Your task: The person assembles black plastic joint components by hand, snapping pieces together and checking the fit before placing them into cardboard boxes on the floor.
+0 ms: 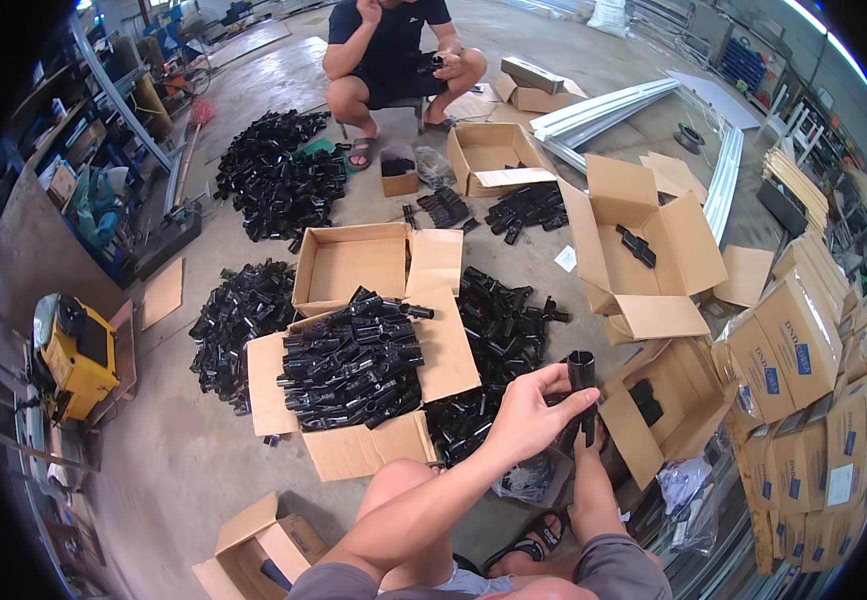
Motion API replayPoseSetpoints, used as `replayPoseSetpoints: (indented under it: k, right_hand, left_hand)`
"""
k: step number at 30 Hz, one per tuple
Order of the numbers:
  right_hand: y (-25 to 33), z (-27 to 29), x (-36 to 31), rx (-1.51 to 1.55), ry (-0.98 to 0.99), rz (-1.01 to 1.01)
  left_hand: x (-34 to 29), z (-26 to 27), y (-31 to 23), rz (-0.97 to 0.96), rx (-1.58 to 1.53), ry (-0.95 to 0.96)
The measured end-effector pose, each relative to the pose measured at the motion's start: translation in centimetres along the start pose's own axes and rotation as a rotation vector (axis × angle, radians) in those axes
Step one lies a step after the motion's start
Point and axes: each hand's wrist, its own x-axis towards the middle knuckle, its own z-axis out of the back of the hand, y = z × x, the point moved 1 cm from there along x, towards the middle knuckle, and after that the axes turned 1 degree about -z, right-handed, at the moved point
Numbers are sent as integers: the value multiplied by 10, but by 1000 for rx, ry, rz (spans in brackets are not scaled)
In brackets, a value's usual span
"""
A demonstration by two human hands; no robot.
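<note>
Meanwhile, before me: one yellow machine (79, 360), one carton (369, 455) heaped with black fittings (354, 360), a left hand (529, 412) clamped on one upright tube-like piece (581, 372), a right hand (594, 448) just below, its grip too hidden to tell.

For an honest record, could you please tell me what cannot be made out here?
Head view:
Right hand: fingers mostly hidden by the left hand and its black part.
Co-worker: most of the head cut off by the top edge.
Heaped carton: floor hidden under black pieces.
</note>
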Motion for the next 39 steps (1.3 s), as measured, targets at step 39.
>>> replayPoseSetpoints:
  k: [39]
  right_hand:
    - [106, 423, -194, 1371, -383, 272]
  left_hand:
    - [-39, -4, -2, -229, 144, 372]
